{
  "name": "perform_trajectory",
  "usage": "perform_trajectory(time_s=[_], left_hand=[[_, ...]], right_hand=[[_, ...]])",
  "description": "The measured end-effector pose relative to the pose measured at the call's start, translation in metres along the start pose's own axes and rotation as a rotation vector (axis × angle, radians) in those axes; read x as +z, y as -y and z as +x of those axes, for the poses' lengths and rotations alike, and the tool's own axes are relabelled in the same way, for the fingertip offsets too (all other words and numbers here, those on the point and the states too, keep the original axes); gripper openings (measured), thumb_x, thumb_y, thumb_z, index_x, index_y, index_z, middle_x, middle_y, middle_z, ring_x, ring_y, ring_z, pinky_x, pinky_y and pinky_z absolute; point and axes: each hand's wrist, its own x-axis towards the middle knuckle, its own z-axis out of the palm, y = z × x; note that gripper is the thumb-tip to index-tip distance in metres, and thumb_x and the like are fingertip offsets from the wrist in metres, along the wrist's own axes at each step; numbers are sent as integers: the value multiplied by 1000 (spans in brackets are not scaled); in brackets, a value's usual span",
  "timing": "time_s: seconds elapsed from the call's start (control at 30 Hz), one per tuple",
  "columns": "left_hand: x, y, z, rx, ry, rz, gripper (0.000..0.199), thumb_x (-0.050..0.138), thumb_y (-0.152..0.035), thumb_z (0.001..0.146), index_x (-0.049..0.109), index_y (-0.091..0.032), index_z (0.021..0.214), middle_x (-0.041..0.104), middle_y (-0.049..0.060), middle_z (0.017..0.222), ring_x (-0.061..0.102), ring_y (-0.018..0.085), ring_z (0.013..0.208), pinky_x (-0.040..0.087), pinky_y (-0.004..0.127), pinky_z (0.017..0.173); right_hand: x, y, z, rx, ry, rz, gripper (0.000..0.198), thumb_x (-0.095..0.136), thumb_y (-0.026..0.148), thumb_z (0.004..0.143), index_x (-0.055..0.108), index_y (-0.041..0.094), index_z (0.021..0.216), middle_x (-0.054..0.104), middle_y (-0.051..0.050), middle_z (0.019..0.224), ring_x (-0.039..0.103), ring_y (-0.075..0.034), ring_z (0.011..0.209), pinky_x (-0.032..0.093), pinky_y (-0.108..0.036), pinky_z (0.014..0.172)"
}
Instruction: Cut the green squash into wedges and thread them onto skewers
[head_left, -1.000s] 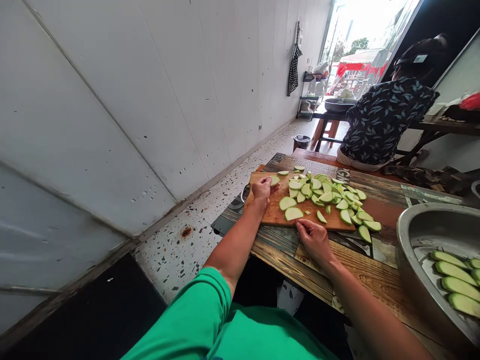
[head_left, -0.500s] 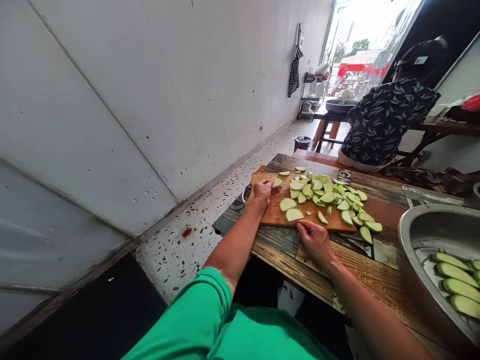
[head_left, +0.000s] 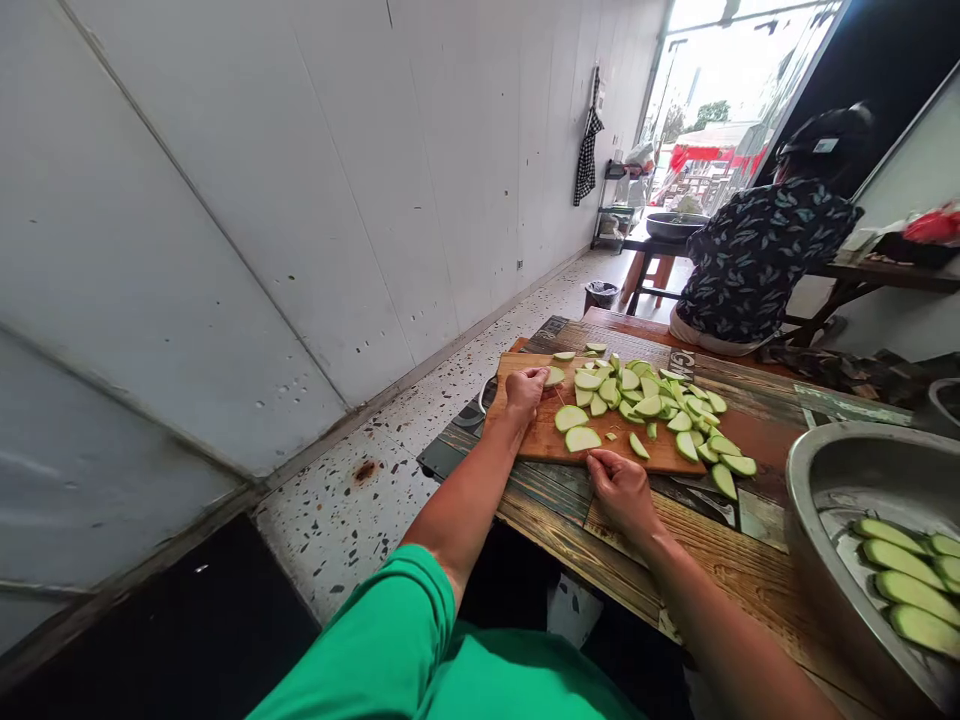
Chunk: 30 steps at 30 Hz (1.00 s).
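Observation:
Near the left end of the wooden cutting board [head_left: 536, 447], my left hand [head_left: 523, 392] is closed, its fingertips pinching a green-skinned vegetable slice [head_left: 554, 377]. My right hand [head_left: 621, 487] is closed at the board's near edge; whatever its fingers grip is hidden. Between the hands lie two larger pale half-round slices [head_left: 583, 439]. A heap of similar cut pieces [head_left: 649, 405] covers the middle and right of the board, and several spill over its right end onto the patterned wooden table [head_left: 559, 487].
At the right stands a large metal basin [head_left: 806, 520] with long green slices [head_left: 907, 590] inside. Beyond the table, a person in a dark patterned shirt [head_left: 765, 260] sits facing away. A white wall [head_left: 375, 200] runs along the left; a bin [head_left: 601, 295] stands on the floor.
The view has shifted slightly, so the far scene sits a little lower in it. Both hands keep nearly the same places at the board, and the slices look unmoved.

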Motion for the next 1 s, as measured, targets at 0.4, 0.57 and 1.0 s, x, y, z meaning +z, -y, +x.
perform_trajectory(time_s=[0.4,0.57,1.0], left_hand=[[8,-12,-3,-115,-8,1,10,70,-15,76,62,-12,81,68,5,71,68,16,63,58,34,72],[22,-11,-14,-163,29,-186,6,59,-21,86,59,-15,89,67,7,75,70,22,79,56,38,80],[25,-13,-24,-127,12,-290,12,57,-10,84,56,-15,74,63,2,68,69,20,88,55,37,87]], right_hand=[[9,-1,1,-9,-17,-9,34,47,41,81,70,17,74,69,-7,65,59,-18,58,43,-27,58],[7,2,2,2,-5,45,34,49,42,80,70,16,75,65,-5,61,56,-17,56,41,-26,53],[11,2,-1,5,-36,16,35,46,42,80,69,16,74,65,-6,61,55,-17,55,39,-26,54]])
